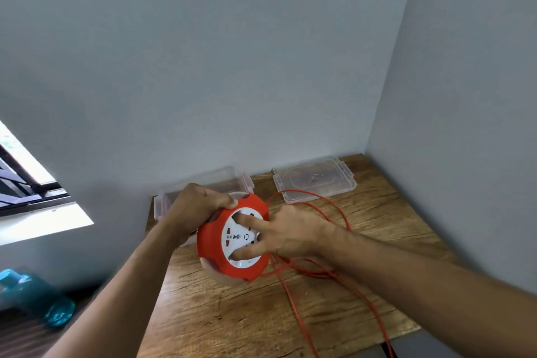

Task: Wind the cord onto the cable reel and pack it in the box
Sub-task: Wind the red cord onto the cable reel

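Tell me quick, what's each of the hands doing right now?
Left hand: closed on the rim of the cable reel.
Right hand: open, fingers spread on the reel's white face.

Clear box mostly hidden behind left hand and cable reel. Right hand covers part of reel's white socket face. Orange cord runs off bottom edge. Teal bottle blurred, cut by left edge.

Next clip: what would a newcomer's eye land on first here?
The red cable reel with its white socket face, held over the wooden table by the left hand, the right hand fingering its hub. Next, the loose orange cord sprawled right of it, and the clear lid by the back wall.
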Demonstrator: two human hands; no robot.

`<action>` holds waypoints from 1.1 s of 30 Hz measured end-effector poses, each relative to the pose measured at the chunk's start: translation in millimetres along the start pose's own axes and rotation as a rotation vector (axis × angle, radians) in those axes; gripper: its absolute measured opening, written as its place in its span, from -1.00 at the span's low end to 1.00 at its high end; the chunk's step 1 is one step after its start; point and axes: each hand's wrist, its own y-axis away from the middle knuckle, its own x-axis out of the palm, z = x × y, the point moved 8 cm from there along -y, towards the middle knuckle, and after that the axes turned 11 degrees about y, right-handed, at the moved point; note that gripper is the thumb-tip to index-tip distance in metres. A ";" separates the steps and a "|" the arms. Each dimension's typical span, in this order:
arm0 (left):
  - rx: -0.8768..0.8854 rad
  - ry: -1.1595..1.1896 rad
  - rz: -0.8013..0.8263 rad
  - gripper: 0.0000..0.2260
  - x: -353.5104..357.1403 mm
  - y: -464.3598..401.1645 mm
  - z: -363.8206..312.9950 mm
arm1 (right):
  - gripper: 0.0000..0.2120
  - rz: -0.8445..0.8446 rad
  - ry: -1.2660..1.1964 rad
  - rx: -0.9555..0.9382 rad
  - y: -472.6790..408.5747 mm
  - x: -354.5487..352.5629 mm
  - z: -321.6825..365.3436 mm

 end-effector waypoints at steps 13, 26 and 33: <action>0.403 -0.013 -0.578 -0.89 -3.1 13.4 -45.8 | -0.39 -0.154 -1.181 1.272 -0.8 37.5 -71.1; 0.149 0.231 -0.332 -0.85 -5.6 -2.9 -8.4 | -0.42 -0.122 -0.166 0.257 8.9 11.1 -54.6; 0.043 0.106 -0.112 -0.76 1.3 -17.9 -4.4 | -0.39 -0.058 0.019 -0.078 8.6 10.7 -34.7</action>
